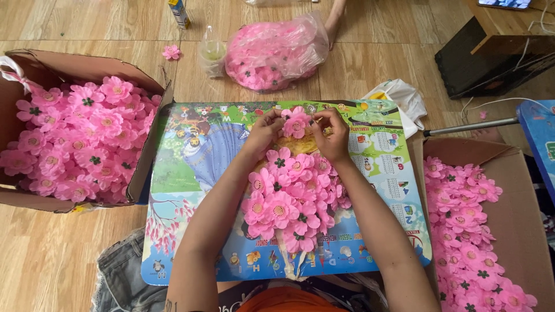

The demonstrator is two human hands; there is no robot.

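hands: left hand [263, 132] and right hand [334, 134] are pinching one pink fabric flower [296, 122] together. loosening either grip is risking dropping it into the flower pile [292, 199] below.

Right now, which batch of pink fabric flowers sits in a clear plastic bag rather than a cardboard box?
The batch in the clear plastic bag on the wooden floor, beyond the table; the others fill open boxes.

Two open brown cardboard boxes of pink fabric flowers, one left [151, 133], one right [523, 190]; one clear plastic bag of flowers [274, 52]; one colourful picture-printed lap table [191, 173]; two bare hands, left [265, 132] and right [334, 134]
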